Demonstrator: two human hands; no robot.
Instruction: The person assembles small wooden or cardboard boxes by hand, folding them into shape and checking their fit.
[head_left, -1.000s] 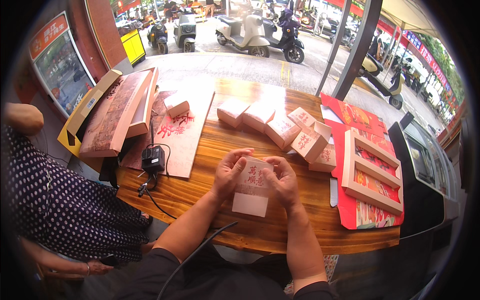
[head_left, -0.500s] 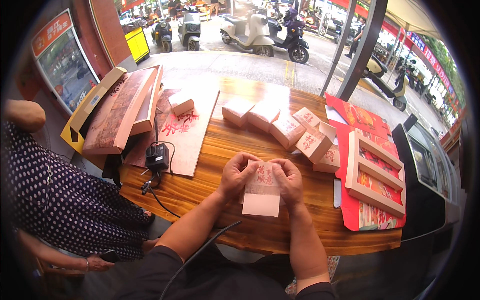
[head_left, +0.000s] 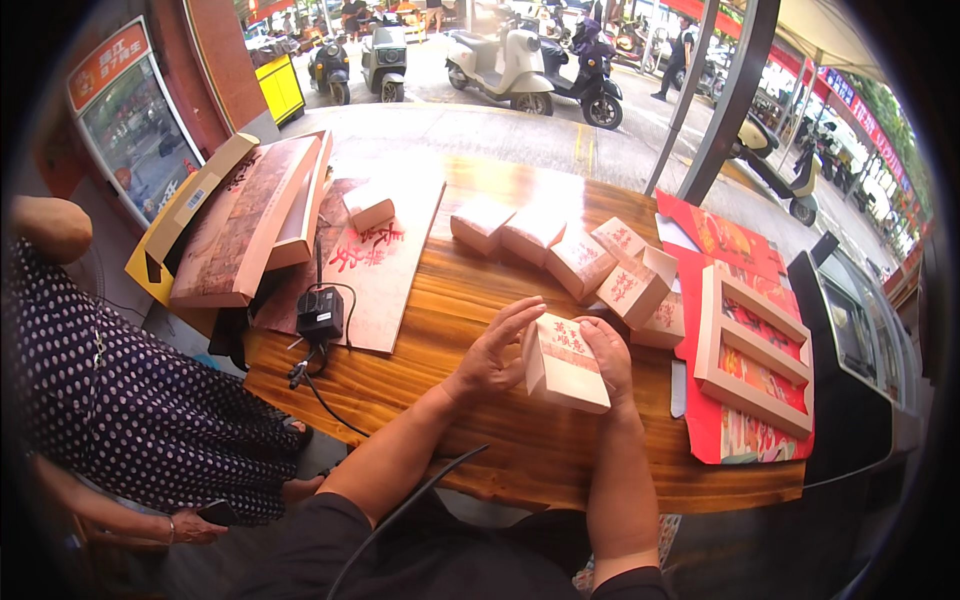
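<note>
A small pink cardboard box (head_left: 562, 365) with red lettering on its upper panel is held above the front of the table, squared out into a solid shape. My right hand (head_left: 610, 358) grips its right side, thumb on the top panel. My left hand (head_left: 492, 358) is at the box's left side, fingers stretched out and apart; whether its fingertips touch the cardboard is hard to make out. Beyond my hands, several matching small boxes (head_left: 578, 266) sit in a cluster, some stacked. Another small box (head_left: 369, 207) rests on a flat printed board (head_left: 375, 305) to the left.
Large pink box parts (head_left: 240, 225) lean at the far left. A black adapter (head_left: 320, 312) with cables lies on the wooden table (head_left: 440, 385). At right, a cardboard frame insert (head_left: 755, 350) lies on a red printed sheet (head_left: 700, 445). A person in a dotted dress (head_left: 150, 390) stands left.
The box in my hands has gone from looking flat to a full, squared shape and turned slightly right. My left hand's fingers have spread away from it. A passer-by appears outside.
</note>
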